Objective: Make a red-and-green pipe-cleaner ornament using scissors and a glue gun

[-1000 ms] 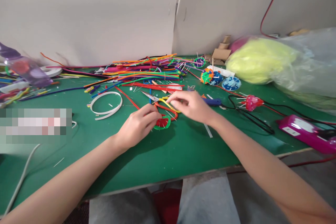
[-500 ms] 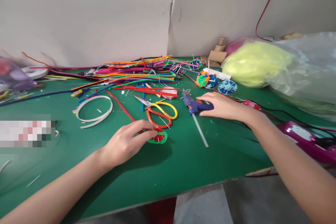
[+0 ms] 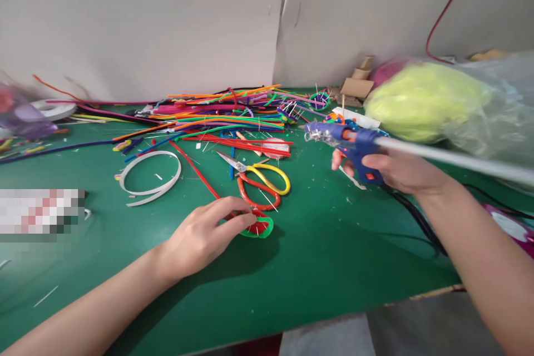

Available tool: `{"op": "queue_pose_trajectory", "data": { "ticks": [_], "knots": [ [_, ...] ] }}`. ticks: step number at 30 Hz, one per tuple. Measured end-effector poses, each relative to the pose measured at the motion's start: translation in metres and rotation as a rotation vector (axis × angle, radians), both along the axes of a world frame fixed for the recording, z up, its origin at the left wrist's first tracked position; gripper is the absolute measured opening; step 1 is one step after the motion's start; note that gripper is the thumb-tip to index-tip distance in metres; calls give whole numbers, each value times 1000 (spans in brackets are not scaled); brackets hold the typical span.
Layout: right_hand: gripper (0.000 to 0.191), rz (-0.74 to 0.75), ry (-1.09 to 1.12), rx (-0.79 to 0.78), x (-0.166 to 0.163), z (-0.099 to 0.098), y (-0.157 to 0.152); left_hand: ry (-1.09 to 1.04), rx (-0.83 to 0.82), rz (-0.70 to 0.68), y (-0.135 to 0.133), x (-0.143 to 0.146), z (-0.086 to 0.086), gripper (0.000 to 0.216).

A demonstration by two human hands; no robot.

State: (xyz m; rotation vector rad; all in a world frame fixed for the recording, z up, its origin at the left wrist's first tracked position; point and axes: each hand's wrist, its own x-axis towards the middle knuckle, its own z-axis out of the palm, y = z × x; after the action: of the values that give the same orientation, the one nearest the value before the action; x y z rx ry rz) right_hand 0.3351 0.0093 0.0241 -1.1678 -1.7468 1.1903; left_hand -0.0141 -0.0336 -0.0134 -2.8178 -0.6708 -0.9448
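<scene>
My right hand [image 3: 396,169] is closed round the grip of a blue glue gun [image 3: 352,142], held above the green table [image 3: 312,256] with its nozzle pointing left and a clear glue stick [image 3: 454,160] jutting out behind. My left hand [image 3: 204,233] rests on the table, fingertips pinching a small red-and-green pipe-cleaner piece [image 3: 258,227]. Scissors with yellow and orange handles [image 3: 261,178] lie just beyond that piece.
A heap of coloured pipe cleaners [image 3: 225,117] lies at the back centre. A white headband [image 3: 150,178] is on the left. A plastic bag with yellow filling [image 3: 434,100] sits at the right, with a black cord [image 3: 417,219] and a magenta box [image 3: 511,225] near the edge.
My right hand has closed on the glue gun and lifted it off the table, nozzle turned left. My left hand has stayed on the red-and-green piece.
</scene>
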Motion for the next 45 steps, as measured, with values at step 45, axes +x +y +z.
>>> {"op": "queue_pose_trajectory", "data": {
  "ticks": [45],
  "knots": [
    [47, 573, 410, -542, -24, -38, -17, 9, -7, -8, -1, -1, 3, 15]
  ]
}}
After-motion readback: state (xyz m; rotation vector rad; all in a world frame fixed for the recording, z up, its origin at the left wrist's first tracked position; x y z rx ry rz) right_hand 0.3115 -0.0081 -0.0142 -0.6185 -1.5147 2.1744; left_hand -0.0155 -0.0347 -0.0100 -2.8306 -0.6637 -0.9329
